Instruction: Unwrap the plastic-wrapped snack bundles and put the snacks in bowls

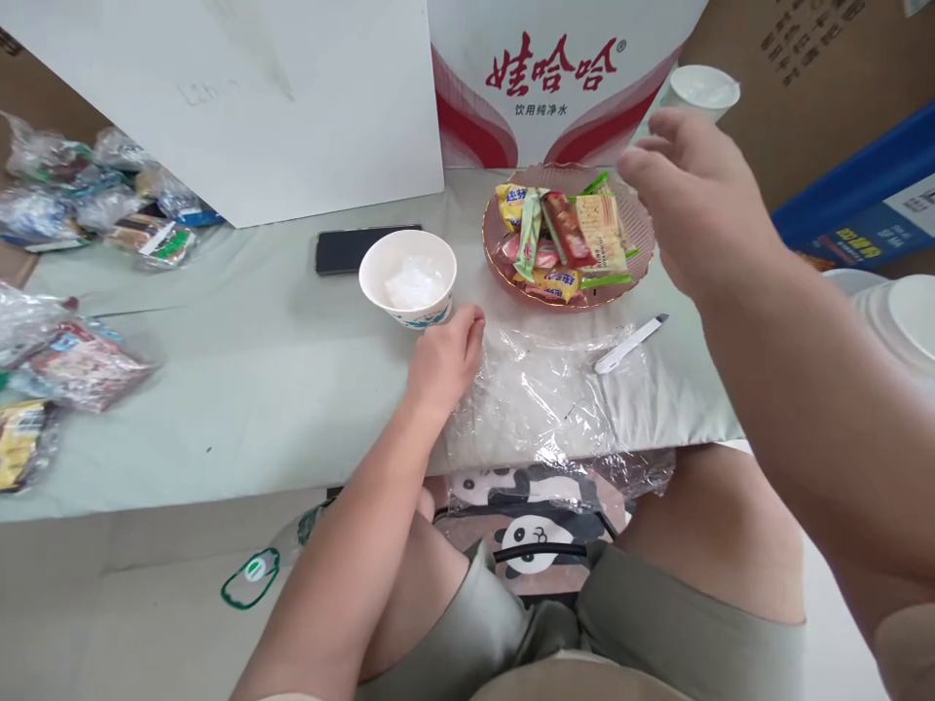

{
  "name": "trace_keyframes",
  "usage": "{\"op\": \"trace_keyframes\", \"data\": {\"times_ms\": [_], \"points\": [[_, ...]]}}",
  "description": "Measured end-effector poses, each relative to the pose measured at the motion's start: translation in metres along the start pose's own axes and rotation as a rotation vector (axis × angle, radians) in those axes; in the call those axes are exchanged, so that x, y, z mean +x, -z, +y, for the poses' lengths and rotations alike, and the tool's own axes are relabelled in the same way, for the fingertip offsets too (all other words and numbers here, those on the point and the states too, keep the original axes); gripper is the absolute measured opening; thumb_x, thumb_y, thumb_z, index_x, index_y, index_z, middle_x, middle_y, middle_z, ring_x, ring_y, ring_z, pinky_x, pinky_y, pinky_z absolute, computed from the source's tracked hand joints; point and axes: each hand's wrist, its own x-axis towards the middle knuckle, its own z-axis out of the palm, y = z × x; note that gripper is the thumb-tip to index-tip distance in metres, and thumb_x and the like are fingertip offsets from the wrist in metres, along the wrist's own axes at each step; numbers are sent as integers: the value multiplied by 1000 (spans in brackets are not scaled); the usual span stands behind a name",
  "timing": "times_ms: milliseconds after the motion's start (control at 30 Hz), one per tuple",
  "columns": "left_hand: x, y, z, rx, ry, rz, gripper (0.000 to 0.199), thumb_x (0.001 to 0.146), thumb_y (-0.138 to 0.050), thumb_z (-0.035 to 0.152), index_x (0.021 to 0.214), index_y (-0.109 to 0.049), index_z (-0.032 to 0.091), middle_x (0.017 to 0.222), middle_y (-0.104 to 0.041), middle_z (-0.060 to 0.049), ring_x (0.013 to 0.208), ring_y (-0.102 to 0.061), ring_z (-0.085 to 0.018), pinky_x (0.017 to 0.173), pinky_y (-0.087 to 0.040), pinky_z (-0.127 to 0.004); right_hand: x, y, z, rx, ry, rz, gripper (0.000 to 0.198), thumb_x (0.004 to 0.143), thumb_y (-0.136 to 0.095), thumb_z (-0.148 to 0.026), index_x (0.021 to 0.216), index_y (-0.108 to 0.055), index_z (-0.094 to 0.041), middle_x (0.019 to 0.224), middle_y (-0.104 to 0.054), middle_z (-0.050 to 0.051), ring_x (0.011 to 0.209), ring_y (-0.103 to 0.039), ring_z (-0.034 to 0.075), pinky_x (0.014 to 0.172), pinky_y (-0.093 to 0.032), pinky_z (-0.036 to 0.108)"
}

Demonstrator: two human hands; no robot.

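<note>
My left hand (447, 358) rests on the table with its fingers curled closed, right against the lower side of a white paper bowl (394, 310). Whatever those fingers may hold is hidden. Inside the bowl lies a white, translucent lump (418, 282). My right hand (693, 180) is raised at the right, thumb and fingers apart, with nothing visible in it. Just beyond its fingers stands a white cup (702, 90), partly covered by the hand. Crumpled clear plastic film (541, 399) spreads beside my left hand, and a white-handled utility knife (629, 346) lies by it.
A pink glass dish (497, 263) of wrapped snacks stands mid-table. Behind the bowl lies a black phone (343, 250). White and printed boxes (547, 88) line the back. Packaged food (88, 365) is at the left, white stacked containers (906, 316) at the right.
</note>
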Motion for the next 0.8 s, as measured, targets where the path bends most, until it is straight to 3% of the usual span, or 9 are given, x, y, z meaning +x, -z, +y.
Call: {"op": "trace_keyframes", "data": {"times_ms": [100,233,367,500,600,667,733,800], "points": [[0,2,2,-2,3,-25,23,102,-43,32,102,-64,24,73,-71,-4,70,-68,-24,66,-42,-31,-19,-11,-8,161,-169,76,39,99,-50,-31,137,-52,-22,139,-63,15,127,-63,27,102,-55,47],[-2,1,6,-9,-11,-36,24,102,-42,33,103,-64,24,72,-71,-4,69,-67,-23,65,-41,-31,-24,-37,-10,-78,1,-22,34,92,-54,-25,122,-68,-24,131,-66,15,124,-61,33,102,-52,53],[-4,0,7,-16,-7,-63,24,103,-42,32,102,-64,24,71,-70,-3,67,-65,-22,66,-41,-31,0,-60,10,-252,83,-109,23,92,-56,-37,97,-73,-22,115,-70,16,113,-62,37,96,-52,57],[-4,0,5,27,-14,-45,23,102,-43,31,100,-64,23,69,-68,-3,65,-63,-22,64,-37,-32,18,-70,33,-300,4,-165,46,92,-58,-59,82,-69,-16,90,-70,16,98,-67,33,87,-55,49],[-4,0,3,0,-19,-40,21,101,-44,30,99,-64,24,68,-67,-2,64,-63,-21,63,-37,-31,22,-58,26,-371,-92,-184,65,96,-45,-70,68,-65,-14,80,-69,16,104,-68,34,91,-52,49],[-4,1,3,-24,-23,-40,21,101,-44,30,98,-63,24,67,-67,-2,63,-62,-20,63,-37,-31,18,-40,8,-464,-166,-171,68,99,-38,-67,66,-65,-15,87,-72,20,113,-65,38,95,-49,55],[-4,1,3,-33,-28,-34,21,101,-43,30,97,-63,24,65,-65,-1,61,-61,-19,62,-36,-31,6,-16,-15,-403,-142,-155,57,104,-35,-55,76,-70,-19,101,-75,19,114,-65,37,96,-49,59],[-3,2,3,-56,-32,-34,21,101,-44,30,97,-63,24,64,-65,0,59,-60,-19,61,-37,-31,-18,7,-35,-199,-33,-142,42,104,-40,-46,97,-73,-21,110,-75,17,111,-68,34,96,-52,56]]}}
